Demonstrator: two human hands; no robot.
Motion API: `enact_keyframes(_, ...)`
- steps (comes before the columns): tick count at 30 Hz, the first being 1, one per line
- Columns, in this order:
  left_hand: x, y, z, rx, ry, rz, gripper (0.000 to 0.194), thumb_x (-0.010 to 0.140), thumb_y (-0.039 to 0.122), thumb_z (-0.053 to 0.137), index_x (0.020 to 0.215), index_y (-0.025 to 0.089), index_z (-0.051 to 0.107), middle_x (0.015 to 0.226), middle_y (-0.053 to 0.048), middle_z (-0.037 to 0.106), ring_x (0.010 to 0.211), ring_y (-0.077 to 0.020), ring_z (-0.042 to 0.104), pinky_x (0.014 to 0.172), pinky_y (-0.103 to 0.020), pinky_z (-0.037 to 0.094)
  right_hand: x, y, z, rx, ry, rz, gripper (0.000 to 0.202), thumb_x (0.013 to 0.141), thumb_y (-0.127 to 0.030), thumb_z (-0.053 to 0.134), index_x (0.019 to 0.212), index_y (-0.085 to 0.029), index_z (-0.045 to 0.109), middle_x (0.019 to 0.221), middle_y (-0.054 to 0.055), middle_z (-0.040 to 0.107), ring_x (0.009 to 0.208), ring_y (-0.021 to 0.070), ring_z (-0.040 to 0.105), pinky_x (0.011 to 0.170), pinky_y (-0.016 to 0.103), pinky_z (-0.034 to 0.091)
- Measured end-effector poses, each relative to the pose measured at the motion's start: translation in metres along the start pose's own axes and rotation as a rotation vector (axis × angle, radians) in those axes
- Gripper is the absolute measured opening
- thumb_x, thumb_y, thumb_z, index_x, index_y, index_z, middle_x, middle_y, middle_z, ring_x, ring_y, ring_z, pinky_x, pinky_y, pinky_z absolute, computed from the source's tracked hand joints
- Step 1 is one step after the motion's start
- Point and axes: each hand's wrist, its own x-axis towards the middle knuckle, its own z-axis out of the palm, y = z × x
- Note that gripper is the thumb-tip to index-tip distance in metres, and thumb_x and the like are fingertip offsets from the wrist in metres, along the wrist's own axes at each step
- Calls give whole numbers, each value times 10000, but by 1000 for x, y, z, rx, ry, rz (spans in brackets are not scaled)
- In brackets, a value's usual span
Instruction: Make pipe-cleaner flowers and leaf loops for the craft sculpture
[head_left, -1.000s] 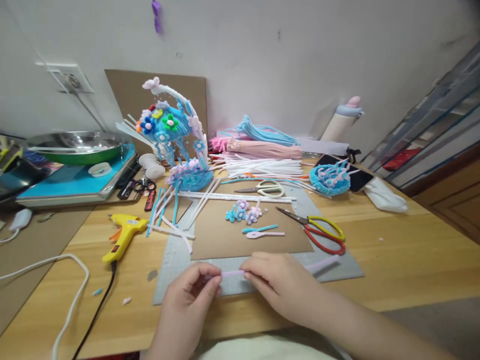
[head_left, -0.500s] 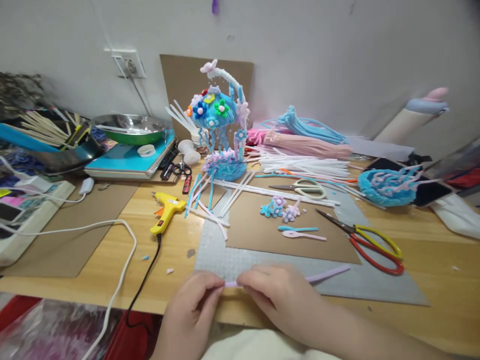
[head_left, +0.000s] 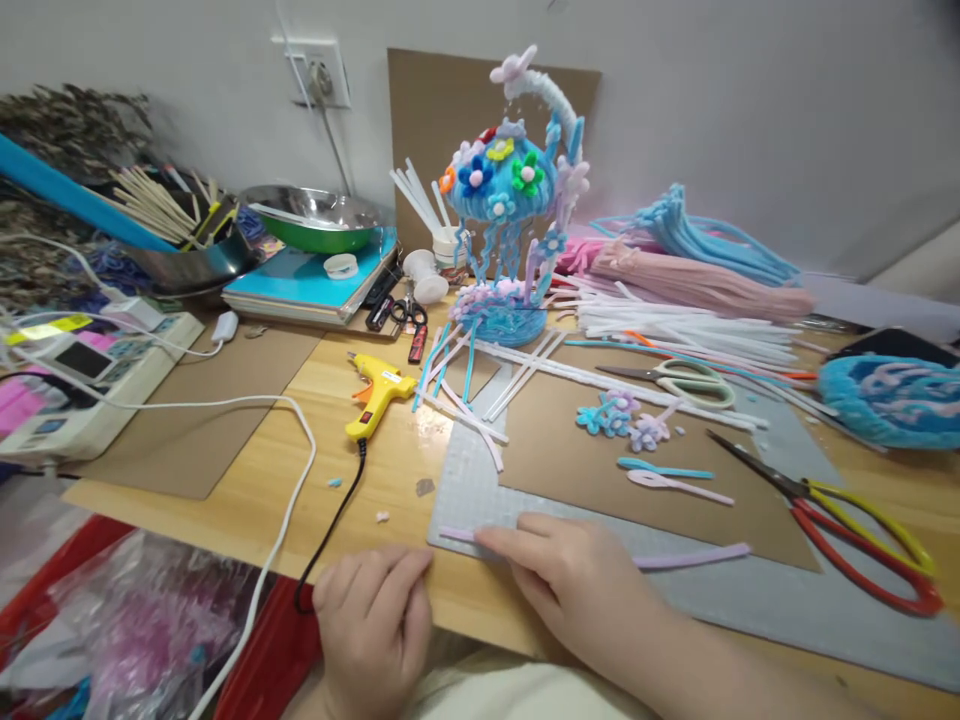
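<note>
A lavender pipe cleaner (head_left: 697,557) lies along the front of the grey mat (head_left: 442,510), both its ends showing. My right hand (head_left: 581,575) rests over its middle, thumb and fingers closed on it. At the table's front edge, apart from the strip, is my left hand (head_left: 375,615); its fingers are curled together and nothing shows in them. On the cardboard (head_left: 555,460) beyond are small blue and lilac flowers (head_left: 622,417), a blue looped strip (head_left: 664,467) and a pink looped strip (head_left: 679,484). Red-and-yellow-handled scissors (head_left: 862,540) lie open at the right.
A fuzzy blue jellyfish ornament (head_left: 510,200) stands at the back. Bundles of pipe cleaners (head_left: 697,280) and pale-handled scissors (head_left: 682,382) lie to its right. Left are a yellow glue gun (head_left: 379,395) with a black cord, a white cable (head_left: 307,440) and a power strip (head_left: 142,380).
My left hand has let go of the pipe cleaner's left end and drawn back to the table edge. My right hand still holds the strip. The view has shifted left and down.
</note>
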Motion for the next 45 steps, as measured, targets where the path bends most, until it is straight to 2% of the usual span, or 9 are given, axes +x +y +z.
enact_keyframes(8,-3,-2,2,41,-40,15,311,757,99,552,1019,204,683,746,-60,636,650,-185,499,626,-343,312,-1,2,5,-40,13,-28,361,878,-142,425,1147,-328,577,731,-2,599,641,143,551,563,243,301)
enact_keyframes(19,2,2,1,93,-104,13,388,758,150,562,1124,244,653,721,-43,626,631,-181,457,613,-338,303,-1,2,4,-12,26,-39,340,886,-146,428,1145,-309,576,730,3,606,631,138,557,561,238,323)
enact_keyframes(22,2,2,0,96,-113,18,373,762,164,559,1114,235,661,726,-49,625,642,-188,458,616,-341,310,-2,3,3,27,51,-16,293,891,-145,422,1100,-271,585,754,9,620,672,141,567,583,236,342)
enact_keyframes(25,2,2,0,100,-125,16,375,760,162,560,1115,229,661,736,-54,628,651,-193,462,618,-341,321,-3,4,2,51,24,-11,250,887,-136,422,1011,-255,604,752,4,617,688,141,564,587,233,346)
enact_keyframes(34,0,0,2,147,-121,36,396,756,167,562,1134,247,648,748,-51,626,657,-194,478,625,-348,311,-5,8,0,99,27,-19,322,872,-107,415,1053,-271,625,780,16,606,704,134,560,608,225,361)
enact_keyframes(41,1,1,2,171,-125,39,390,763,173,549,1135,236,648,731,-50,619,641,-189,467,615,-344,305,-6,7,2,3,29,-85,366,889,-138,398,1145,-315,590,736,10,577,624,132,526,554,233,322)
enact_keyframes(45,-3,-4,5,133,-38,84,392,756,140,548,1127,214,650,743,-45,635,642,-171,499,624,-332,323,-6,6,3,-43,53,-104,353,905,-156,387,1143,-309,597,718,13,563,610,128,518,544,234,309)
